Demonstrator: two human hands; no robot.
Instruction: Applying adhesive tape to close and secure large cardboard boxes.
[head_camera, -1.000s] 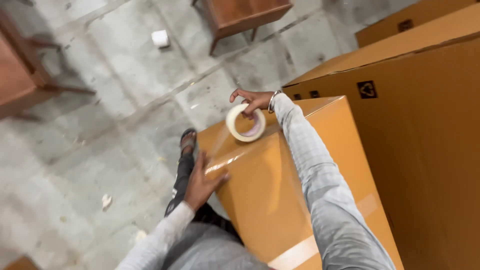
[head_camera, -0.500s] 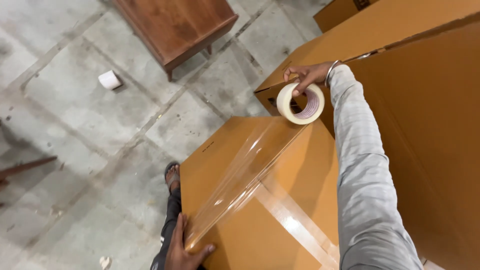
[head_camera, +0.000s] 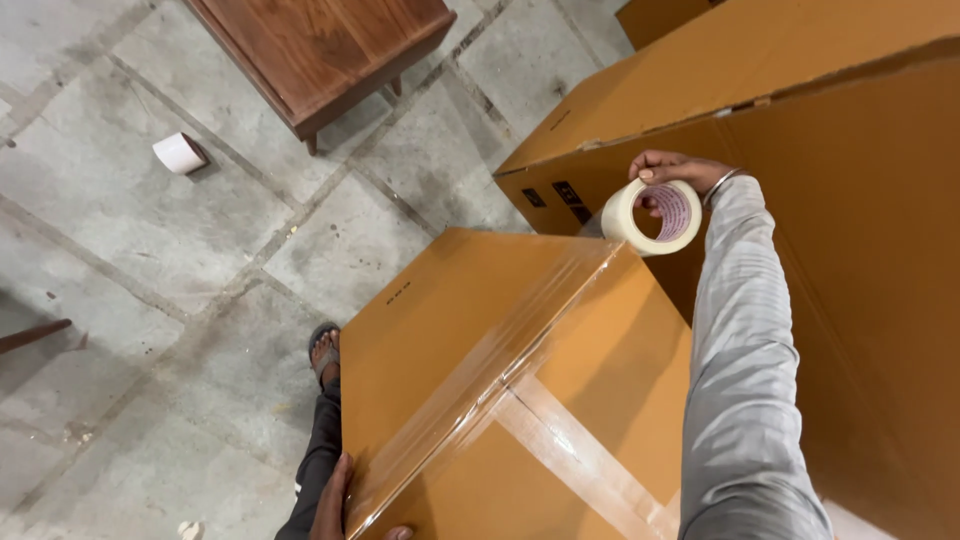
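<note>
Head view: right hand (head_camera: 672, 172) closed around a roll of clear tape (head_camera: 652, 216), held just above the far corner of the cardboard box (head_camera: 440, 310), a strip stretched along its top edge. Left hand (head_camera: 335, 500) pressed flat on the box's near lower corner, fingers apart; white roll (head_camera: 179, 153) lying on the stone floor (head_camera: 120, 250) near a wooden table (head_camera: 320, 50).

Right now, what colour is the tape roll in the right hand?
Off-white, cream-toned tape roll, with a reddish printed core; the pulled strip is clear. The head view shows it best.

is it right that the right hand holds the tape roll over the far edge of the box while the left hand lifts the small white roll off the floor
Not quite. The head view shows the left hand pressing the near end of the box; the small white roll lies untouched on the floor. The right hand does hold the tape roll.
</note>
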